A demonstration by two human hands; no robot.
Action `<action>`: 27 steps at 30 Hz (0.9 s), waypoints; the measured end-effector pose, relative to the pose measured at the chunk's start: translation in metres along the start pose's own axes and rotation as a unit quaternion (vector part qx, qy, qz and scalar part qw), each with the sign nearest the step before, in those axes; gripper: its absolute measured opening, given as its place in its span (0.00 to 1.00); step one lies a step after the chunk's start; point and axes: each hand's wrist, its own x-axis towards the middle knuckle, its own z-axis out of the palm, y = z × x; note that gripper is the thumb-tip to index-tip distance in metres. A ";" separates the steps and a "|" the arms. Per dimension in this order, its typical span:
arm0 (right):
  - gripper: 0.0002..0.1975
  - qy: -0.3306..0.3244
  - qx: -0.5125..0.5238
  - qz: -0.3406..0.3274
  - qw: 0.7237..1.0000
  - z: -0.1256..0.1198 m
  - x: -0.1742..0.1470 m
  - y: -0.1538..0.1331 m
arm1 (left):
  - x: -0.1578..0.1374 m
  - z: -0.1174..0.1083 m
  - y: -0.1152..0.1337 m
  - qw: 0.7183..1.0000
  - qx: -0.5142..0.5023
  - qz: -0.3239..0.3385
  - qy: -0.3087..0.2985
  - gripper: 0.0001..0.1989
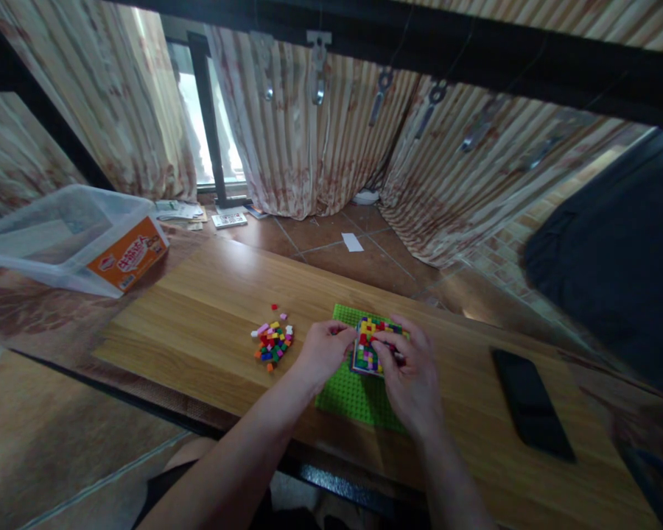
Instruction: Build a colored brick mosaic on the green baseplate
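A multicoloured toy brick block (367, 353), built from many small studded bricks, stands on a green baseplate (342, 401). My left hand (327, 350) is at the block's left edge, its thumb and fingertips closed against that side. Over the right part curls my right hand (414, 372), with the thumb and index finger on the studded top and the other fingers behind. The right hand covers much of the block, and any small brick between the fingertips is too hidden to make out. To the left lies a pile of loose toy bricks (273, 342).
The wooden table (199, 316) holds a black phone (533, 405) on its right. A clear plastic bin (71, 243) with an orange label is at the far left. Metal hooks (319, 70) hang from a dark bar above. Striped curtains (320, 147) drape behind.
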 end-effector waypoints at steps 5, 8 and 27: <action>0.10 -0.017 -0.016 -0.006 1.000 0.002 -0.001 0.001 | 0.001 0.000 -0.002 1.000 0.010 0.006 -0.009 0.09; 0.10 -0.025 -0.020 -0.005 0.999 0.002 -0.001 0.003 | 0.001 0.001 -0.002 1.000 0.015 0.011 -0.012 0.10; 0.11 0.002 0.042 0.073 0.996 0.003 0.002 0.004 | -0.002 0.002 0.002 1.000 -0.020 0.004 0.010 0.10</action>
